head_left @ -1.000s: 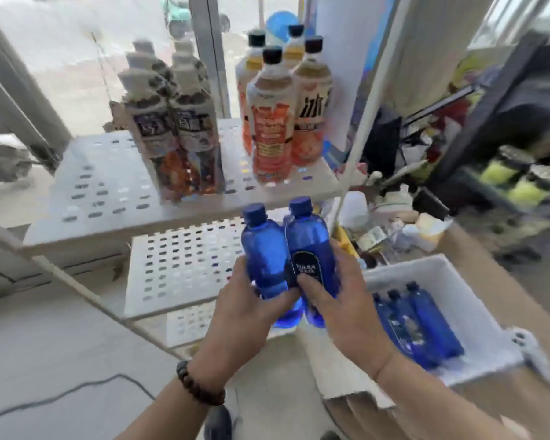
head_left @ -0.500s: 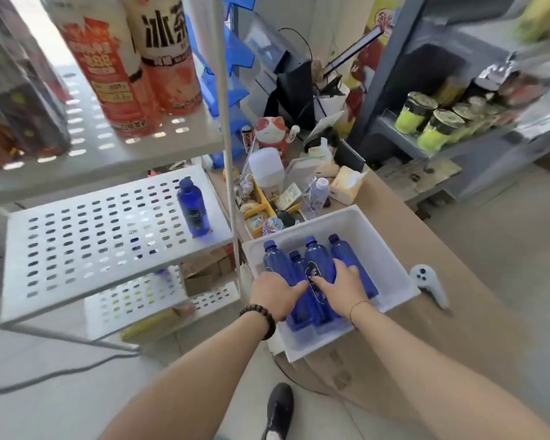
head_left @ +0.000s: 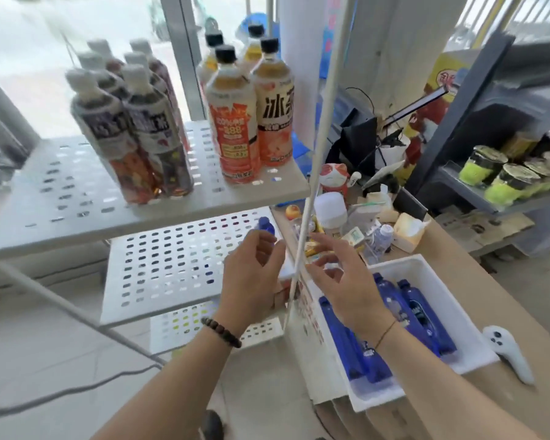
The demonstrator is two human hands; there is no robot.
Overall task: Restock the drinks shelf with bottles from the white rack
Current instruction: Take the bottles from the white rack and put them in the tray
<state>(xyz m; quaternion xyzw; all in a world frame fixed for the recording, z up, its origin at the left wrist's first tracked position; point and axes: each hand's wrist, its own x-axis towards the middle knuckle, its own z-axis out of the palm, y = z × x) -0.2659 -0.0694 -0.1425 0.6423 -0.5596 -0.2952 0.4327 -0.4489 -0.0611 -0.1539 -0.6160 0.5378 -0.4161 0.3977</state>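
Note:
One blue bottle stands at the right rear of the white perforated middle shelf; only its cap and shoulder show. My left hand is curled around its body, thumb and fingers on either side. My right hand hovers just right of the rack's post, fingers spread and holding nothing. Below it, a white crate on the brown counter holds several blue bottles lying side by side.
The top shelf carries several dark-labelled bottles and several orange tea bottles. Behind the crate lies counter clutter with a cat figurine. A white controller lies right of the crate. A grey shelf holds green cups.
Both hands have risen out of the crate and come to the middle shelf. My left hand has closed around the standing blue bottle. The view has swung up and left.

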